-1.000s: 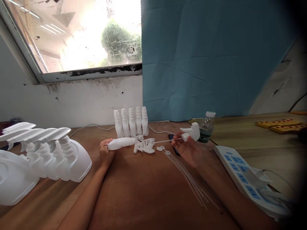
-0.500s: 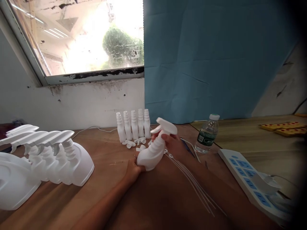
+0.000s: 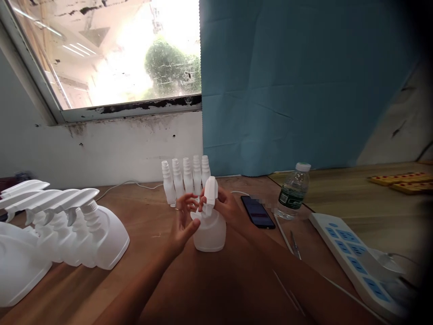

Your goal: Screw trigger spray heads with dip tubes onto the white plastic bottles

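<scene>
A white spray bottle (image 3: pixel 209 237) stands upright on the table in front of me, its trigger head (image 3: pixel 211 188) on the neck and turned end-on to me. My right hand (image 3: pixel 227 205) is closed around the head from the right. To the left of the bottle, my left hand (image 3: pixel 182 223) has its fingers apart and curved, with the thumb near the bottle's shoulder. Whether its fingertips touch the trigger I cannot tell. Behind my hands, several slim white bottles (image 3: pixel 169 187) without heads stand in a row.
Several finished-looking white spray bottles (image 3: pixel 110 237) stand at the left. On the right are a black phone (image 3: pixel 257 212), a water bottle (image 3: pixel 292 194), a thin pen-like tool (image 3: pixel 295 245) and a white power strip (image 3: pixel 352 257). Yellow pieces (image 3: pixel 406 180) lie farther right.
The spray bottle has gone from tilted to upright and turned end-on. My left hand has let go of its base and moved up beside the neck. The phone is now uncovered.
</scene>
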`<state>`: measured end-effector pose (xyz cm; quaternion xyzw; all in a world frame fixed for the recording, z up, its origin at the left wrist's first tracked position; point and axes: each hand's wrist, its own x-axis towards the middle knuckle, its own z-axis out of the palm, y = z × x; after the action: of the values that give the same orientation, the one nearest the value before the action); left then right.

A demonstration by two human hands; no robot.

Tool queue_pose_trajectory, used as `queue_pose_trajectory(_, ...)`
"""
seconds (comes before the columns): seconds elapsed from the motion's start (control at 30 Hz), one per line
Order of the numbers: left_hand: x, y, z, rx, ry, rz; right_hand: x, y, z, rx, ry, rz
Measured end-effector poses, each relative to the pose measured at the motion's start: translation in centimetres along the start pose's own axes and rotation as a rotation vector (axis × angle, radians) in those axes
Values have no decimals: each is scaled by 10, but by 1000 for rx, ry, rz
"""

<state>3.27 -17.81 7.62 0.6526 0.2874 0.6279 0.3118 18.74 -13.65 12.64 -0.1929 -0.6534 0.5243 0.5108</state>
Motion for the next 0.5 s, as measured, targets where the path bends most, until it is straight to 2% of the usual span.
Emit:
queue_pose_trajectory(0.1,33,48,5,282,-55,232,3,3,0,-33,27,-46)
queue_pose_trajectory(0.17,51,73,5,518,-73,247,4,5,1,-22,40,-53)
queue_pose_trajectory(0.23,65,89,2,591,-80,183,4,5,2,22,11,10)
queue_pose_trajectory(0.33,77,97,-8,496,-165,56,2,4,2,78,-30,92)
queue_pose_trajectory(0.43,81,96,-16,493,-266,-31,-1,5,0,170,-63,44)
queue_pose_trajectory(0.5,81,92,-18,493,-276,-50,-2,6,-1,281,-125,20)
